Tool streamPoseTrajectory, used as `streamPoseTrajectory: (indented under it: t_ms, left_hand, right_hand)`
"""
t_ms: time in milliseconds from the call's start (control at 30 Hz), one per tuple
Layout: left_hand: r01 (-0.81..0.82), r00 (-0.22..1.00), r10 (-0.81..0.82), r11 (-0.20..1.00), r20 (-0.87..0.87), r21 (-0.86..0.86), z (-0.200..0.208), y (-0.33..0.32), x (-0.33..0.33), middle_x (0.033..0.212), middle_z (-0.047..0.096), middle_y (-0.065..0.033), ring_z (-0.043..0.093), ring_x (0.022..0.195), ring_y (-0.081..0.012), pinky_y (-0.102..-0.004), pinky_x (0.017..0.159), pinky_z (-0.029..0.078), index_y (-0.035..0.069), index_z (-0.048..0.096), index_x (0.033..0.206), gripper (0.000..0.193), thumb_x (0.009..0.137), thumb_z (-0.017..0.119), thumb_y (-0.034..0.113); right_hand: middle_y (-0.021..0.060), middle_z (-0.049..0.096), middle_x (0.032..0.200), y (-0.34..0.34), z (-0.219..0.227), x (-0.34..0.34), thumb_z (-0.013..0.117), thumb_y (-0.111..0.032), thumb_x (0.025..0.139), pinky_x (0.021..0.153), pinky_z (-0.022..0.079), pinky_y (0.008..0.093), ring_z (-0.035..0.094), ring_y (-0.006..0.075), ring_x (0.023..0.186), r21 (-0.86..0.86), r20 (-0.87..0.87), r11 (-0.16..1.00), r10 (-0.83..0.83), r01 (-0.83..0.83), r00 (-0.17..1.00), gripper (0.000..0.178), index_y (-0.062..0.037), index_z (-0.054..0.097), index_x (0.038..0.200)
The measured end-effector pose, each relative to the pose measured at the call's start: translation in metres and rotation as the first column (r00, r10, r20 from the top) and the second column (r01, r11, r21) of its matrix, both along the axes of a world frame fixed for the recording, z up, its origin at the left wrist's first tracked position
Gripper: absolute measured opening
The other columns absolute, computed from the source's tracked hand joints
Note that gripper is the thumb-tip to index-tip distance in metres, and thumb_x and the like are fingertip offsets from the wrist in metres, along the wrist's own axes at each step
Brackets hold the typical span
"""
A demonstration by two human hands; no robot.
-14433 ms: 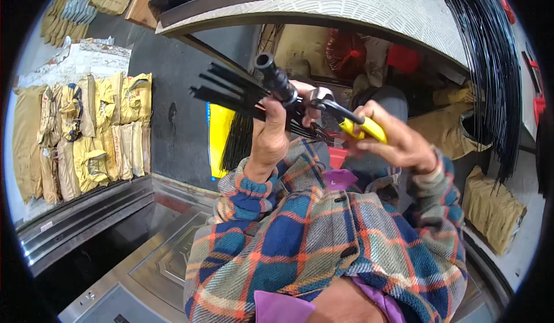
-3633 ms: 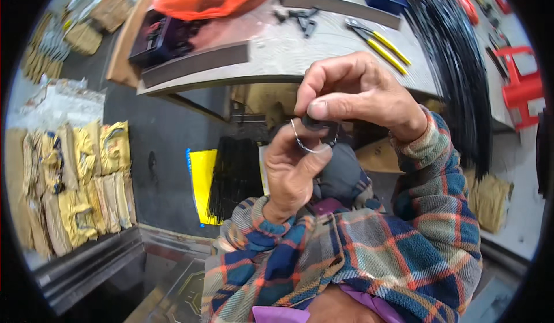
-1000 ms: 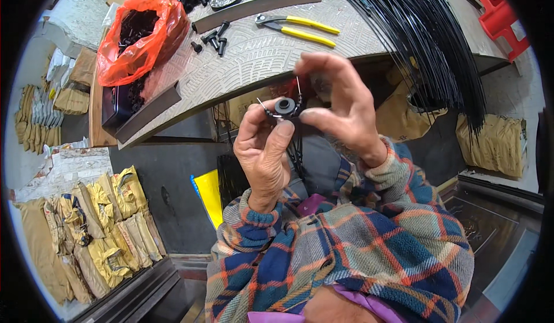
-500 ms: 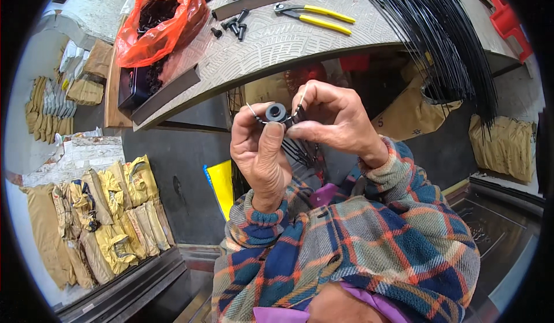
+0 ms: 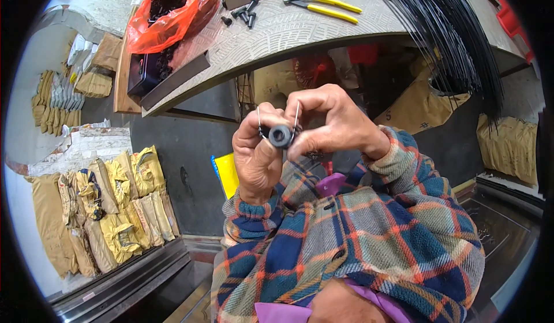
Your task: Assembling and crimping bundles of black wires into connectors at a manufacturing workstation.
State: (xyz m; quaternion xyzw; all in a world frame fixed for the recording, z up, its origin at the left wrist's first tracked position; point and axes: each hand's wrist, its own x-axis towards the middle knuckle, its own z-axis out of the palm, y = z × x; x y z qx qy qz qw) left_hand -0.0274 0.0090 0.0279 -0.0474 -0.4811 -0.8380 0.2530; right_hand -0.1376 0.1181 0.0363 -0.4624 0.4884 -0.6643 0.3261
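A small black cylindrical part (image 5: 281, 136) with a round hole in its end is held just in front of the table's near edge, its hollow end turned up toward me. My left hand (image 5: 258, 155) pinches its left side between thumb and fingers. From the other side my right hand (image 5: 337, 121) has curled fingers and a thumb at the part. Two thin pale wire ends (image 5: 298, 114) stick up, one by each hand's fingers. Dark pieces on the wires sit against the part, partly hidden by the fingers.
On the patterned table (image 5: 277, 31) lie yellow-handled pincers (image 5: 323, 6), several black bolt-like pieces (image 5: 247, 15) and a red plastic bag (image 5: 173, 17) of black parts. A bundle of long black wires (image 5: 447, 34) hangs over the right side. Brown paper packages (image 5: 115, 207) lie at lower left.
The black part has tilted, so its hollow end faces me more directly. My left thumb has moved down from its front. The view has shifted a little, with table things higher and further right.
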Motion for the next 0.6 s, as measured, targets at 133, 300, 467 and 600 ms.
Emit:
streamPoseTrajectory:
  t_ms: [133, 300, 467, 600]
  left_hand:
    - [0.084, 0.996, -0.084, 0.996, -0.003, -0.042, 0.003, -0.005, 0.010, 0.080, 0.048, -0.0033, 0.045, 0.074, -0.0124, -0.0239, 0.070, 0.037, 0.000, 0.059, 0.087, 0.029, 0.075, 0.069, 0.024]
    - [0.042, 0.999, -0.041, 0.999, 0.021, -0.018, 0.007, 0.003, 0.008, 0.081, 0.048, -0.0035, 0.046, 0.076, -0.0130, -0.0242, 0.072, 0.038, -0.001, 0.058, 0.089, 0.027, 0.077, 0.068, 0.020]
    - [0.011, 1.000, -0.011, 1.000, -0.016, -0.026, -0.008, -0.007, 0.015, 0.091, 0.045, -0.0065, 0.047, 0.084, -0.0154, -0.0256, 0.078, 0.040, -0.001, 0.051, 0.094, 0.025, 0.081, 0.063, 0.017]
    - [-0.120, 0.992, 0.122, 0.991, 0.029, -0.057, -0.017, -0.006, 0.017, 0.093, 0.047, -0.0055, 0.050, 0.089, -0.0149, -0.0271, 0.082, 0.040, 0.001, 0.053, 0.095, 0.021, 0.082, 0.062, 0.013]
  right_hand:
    - [0.0028, 0.057, 0.069, 0.003, 0.001, -0.003, 0.078, -0.011, 0.062, 0.056, 0.040, 0.0230, 0.054, 0.0087, 0.065, -0.149, -0.068, 0.985, 0.074, -0.084, 0.995, 0.025, -0.0022, 0.059, 0.076]
    - [0.0031, 0.059, 0.068, 0.000, 0.004, -0.012, 0.077, -0.010, 0.065, 0.056, 0.042, 0.0234, 0.056, 0.0096, 0.063, -0.054, -0.046, 0.974, 0.217, -0.220, 0.975, 0.022, -0.0008, 0.058, 0.073]
    - [0.0078, 0.061, 0.072, 0.000, 0.009, -0.006, 0.078, -0.016, 0.062, 0.057, 0.046, 0.0248, 0.060, 0.0155, 0.065, -0.078, -0.330, 0.990, -0.133, 0.114, 0.934, 0.029, -0.0001, 0.059, 0.078]
    - [0.0102, 0.062, 0.078, 0.000, -0.010, 0.029, 0.073, -0.016, 0.065, 0.056, 0.050, 0.0293, 0.062, 0.0233, 0.067, -0.419, -0.558, 0.769, -0.637, 0.482, 0.532, 0.032, -0.0006, 0.060, 0.091]
